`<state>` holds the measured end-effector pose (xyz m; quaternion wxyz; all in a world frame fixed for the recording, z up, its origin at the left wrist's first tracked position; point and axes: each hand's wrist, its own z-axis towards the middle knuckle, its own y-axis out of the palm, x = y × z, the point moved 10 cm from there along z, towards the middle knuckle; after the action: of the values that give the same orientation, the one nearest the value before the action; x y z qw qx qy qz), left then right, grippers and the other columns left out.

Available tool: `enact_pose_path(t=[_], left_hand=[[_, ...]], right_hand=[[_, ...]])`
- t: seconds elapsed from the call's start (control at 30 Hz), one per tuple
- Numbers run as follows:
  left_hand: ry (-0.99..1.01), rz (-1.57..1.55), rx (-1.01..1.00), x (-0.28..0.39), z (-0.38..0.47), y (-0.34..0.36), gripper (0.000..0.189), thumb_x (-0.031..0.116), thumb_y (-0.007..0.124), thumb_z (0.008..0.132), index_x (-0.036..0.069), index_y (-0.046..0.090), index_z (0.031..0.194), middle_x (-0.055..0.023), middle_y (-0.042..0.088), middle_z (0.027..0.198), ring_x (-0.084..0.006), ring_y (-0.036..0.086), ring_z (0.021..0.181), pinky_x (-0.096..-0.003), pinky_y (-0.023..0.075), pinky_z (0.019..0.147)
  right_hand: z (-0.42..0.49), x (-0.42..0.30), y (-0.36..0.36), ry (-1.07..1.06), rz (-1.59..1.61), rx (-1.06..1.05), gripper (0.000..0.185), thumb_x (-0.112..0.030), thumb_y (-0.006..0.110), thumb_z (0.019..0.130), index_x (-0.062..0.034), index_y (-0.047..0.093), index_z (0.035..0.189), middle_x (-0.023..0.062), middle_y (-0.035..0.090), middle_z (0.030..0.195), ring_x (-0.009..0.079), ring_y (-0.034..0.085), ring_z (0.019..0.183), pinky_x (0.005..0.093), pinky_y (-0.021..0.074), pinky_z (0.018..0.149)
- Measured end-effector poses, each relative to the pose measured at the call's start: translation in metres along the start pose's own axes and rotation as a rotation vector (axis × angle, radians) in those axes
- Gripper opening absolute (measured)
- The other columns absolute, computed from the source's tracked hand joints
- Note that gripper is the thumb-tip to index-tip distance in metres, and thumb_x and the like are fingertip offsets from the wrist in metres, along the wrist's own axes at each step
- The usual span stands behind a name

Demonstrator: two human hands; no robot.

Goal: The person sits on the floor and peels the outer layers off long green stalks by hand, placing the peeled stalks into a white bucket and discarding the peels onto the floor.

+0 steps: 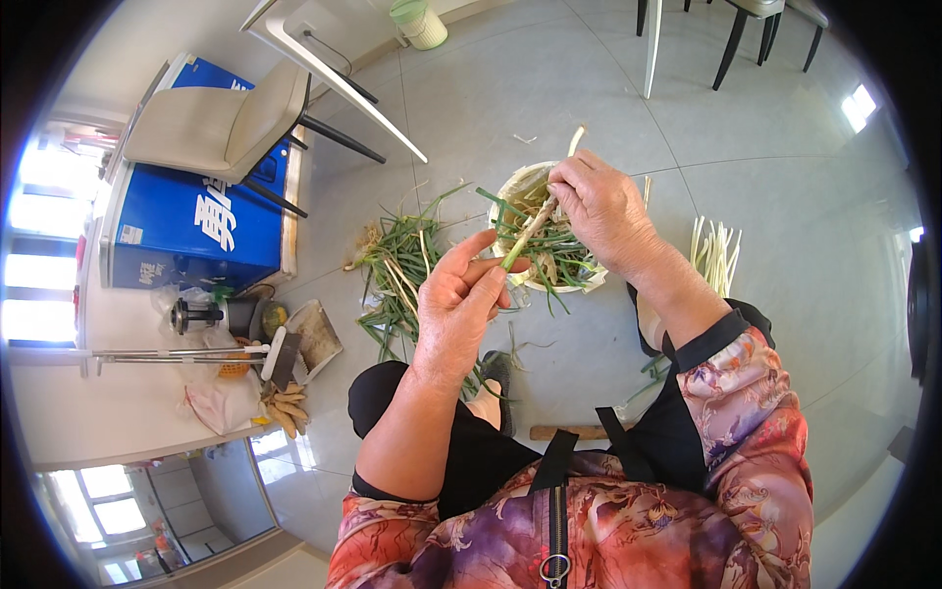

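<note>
Between my hands, over a round waste bucket point(593, 284), a long green onion stalk point(524, 237) runs slantwise. My left hand point(465, 291) pinches its green part between thumb and fingers. Higher up, my right hand point(595, 199) grips it near the pale upper end. Green leaves and dry, brownish peelings point(548, 254) fill the bucket. A heap of green onions point(397, 258) with roots and pale stems lies on the floor to the left. Several slim white stalks point(714, 254) lie in a bunch on the right, beyond my knee.
A beige chair point(199, 129) and a blue chest freezer point(213, 228) stand left. A dustpan point(315, 335), a broom point(280, 361) and sweet potatoes point(285, 408) are at lower left. A green-lidded bin point(419, 26) stands at the top. A wooden piece point(559, 433) lies between my legs.
</note>
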<state>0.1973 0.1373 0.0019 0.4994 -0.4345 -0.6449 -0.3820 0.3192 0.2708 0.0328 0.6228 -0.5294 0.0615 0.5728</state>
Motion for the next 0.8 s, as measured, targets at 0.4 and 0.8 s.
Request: enact_pose_path(t=[0.4, 0.8], left_hand=[[0.081, 0.125, 0.014, 0.007, -0.008, -0.006, 0.041, 0.001, 0.053, 0.091, -0.001, 0.046, 0.132, -0.0117, 0.069, 0.103, -0.0051, 0.050, 0.070, -0.0192, 0.0429, 0.062], [0.314, 0.483, 0.102, 0.015, -0.015, -0.018, 0.042, -0.006, 0.055, 0.088, 0.000, 0.050, 0.130, -0.0111, 0.070, 0.101, -0.0044, 0.055, 0.074, -0.0197, 0.0473, 0.064]], right_hand=[[0.006, 0.014, -0.015, 0.017, -0.124, 0.105, 0.007, -0.013, 0.056, 0.090, -0.0063, 0.056, 0.089, 0.0103, 0.058, 0.088, 0.0336, 0.060, 0.077, 0.0416, 0.0498, 0.064], [0.014, 0.048, -0.050, 0.200, -0.088, 0.253, 0.008, -0.013, 0.056, 0.089, -0.0048, 0.057, 0.090, 0.0126, 0.061, 0.090, 0.0360, 0.060, 0.079, 0.0435, 0.0481, 0.068]])
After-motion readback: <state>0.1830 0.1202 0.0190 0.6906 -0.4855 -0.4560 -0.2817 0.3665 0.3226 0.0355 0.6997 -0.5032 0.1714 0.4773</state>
